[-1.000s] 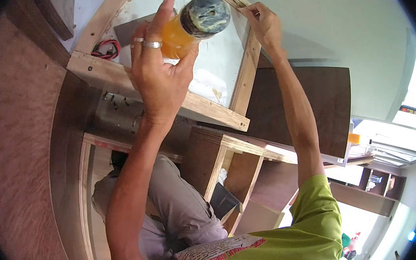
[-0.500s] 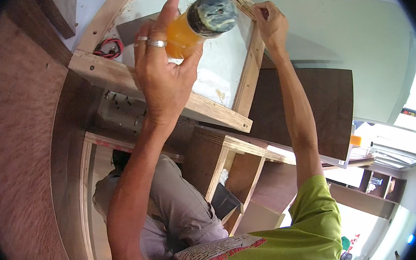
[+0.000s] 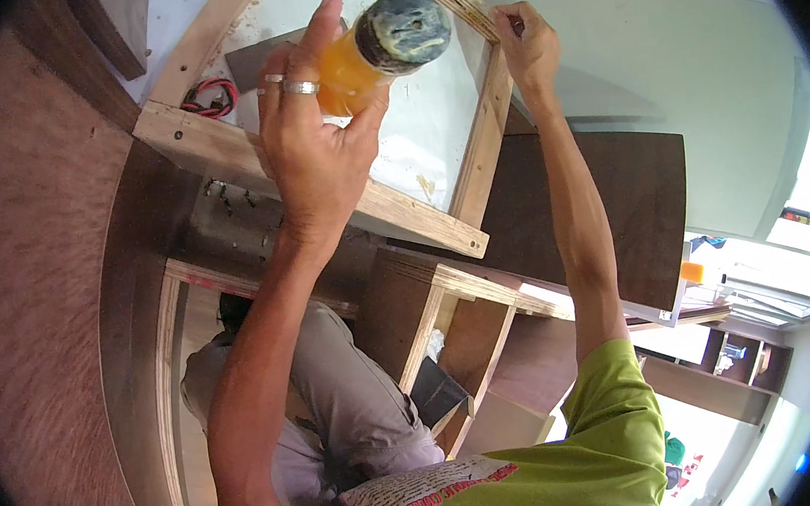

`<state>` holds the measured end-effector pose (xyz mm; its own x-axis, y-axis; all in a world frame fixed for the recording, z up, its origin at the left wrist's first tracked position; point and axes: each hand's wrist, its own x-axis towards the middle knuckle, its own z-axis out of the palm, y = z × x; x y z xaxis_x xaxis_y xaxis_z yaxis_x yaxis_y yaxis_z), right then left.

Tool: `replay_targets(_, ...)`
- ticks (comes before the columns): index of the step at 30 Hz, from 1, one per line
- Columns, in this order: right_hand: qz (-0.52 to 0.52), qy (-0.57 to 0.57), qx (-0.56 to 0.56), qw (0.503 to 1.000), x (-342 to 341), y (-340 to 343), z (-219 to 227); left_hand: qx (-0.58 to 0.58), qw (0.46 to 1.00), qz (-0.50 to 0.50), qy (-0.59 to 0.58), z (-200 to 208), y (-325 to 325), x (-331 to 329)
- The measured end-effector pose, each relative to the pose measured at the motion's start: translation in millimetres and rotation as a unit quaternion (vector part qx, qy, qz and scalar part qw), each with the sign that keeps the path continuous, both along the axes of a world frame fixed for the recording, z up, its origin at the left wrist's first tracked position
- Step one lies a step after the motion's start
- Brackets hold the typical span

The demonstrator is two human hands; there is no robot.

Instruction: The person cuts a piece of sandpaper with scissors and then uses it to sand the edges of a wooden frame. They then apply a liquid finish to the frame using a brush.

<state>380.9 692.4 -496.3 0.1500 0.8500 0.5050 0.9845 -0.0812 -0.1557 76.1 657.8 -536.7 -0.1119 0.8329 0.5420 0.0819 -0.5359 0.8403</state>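
My left hand [image 3: 316, 135] is wrapped round an orange, partly see-through cylinder [image 3: 349, 71] with a scuffed, dark end [image 3: 405, 30] facing up. Whether it is a bottle or a tool handle I cannot tell. The hand is over a wooden frame [image 3: 401, 212] with a white panel [image 3: 414, 145] inside it. My right hand [image 3: 529, 46] is closed in a pinch at the frame's far right rail, fingertips at the wood. What it pinches, if anything, is too small to make out.
Red and black wire [image 3: 213, 98] lies coiled in the frame's left corner, near a flat grey piece [image 3: 255, 62]. A dark brown board [image 3: 595, 205] is under my right forearm. Plywood compartments [image 3: 472, 344] stand below, beside my bent leg [image 3: 349, 375]. Brown panels [image 3: 40, 308] rise at left.
My left hand and the orange cylinder have shifted slightly left. My right hand has stayed at the frame's rail.
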Motion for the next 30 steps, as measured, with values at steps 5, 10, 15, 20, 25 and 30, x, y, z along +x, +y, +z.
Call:
replay_targets(5,0.013,-0.004,-0.042,0.999,-1.0,-12.1,-8.2,-0.013,1.0,-0.007,-0.011,-1.4,-0.5,0.9)
replay_targets(10,0.028,-0.043,-0.02,0.998,11.4,-10.2,-22.8,-0.023,0.999,-0.02,-0.017,1.7,-2.1,2.2)
replay_targets(15,0.012,-0.04,0.021,0.999,6.5,-8.0,-12.3,0.004,1.0,-0.001,0.013,0.1,-0.1,-0.8)
replay_targets(20,0.022,-0.025,0.022,0.999,3.4,-13.6,-4.1,-0.007,1.0,0.0,0.001,1.8,-0.3,0.0)
replay_targets(25,0.001,-0.038,-0.037,0.999,9.4,-17.3,-13.6,0.003,1.0,-0.009,-0.005,0.2,0.0,1.2)
replay_targets(30,0.011,-0.043,0.018,0.999,14.7,-15.3,-10.7,0.008,1.0,-0.003,0.016,3.2,-0.2,-0.1)
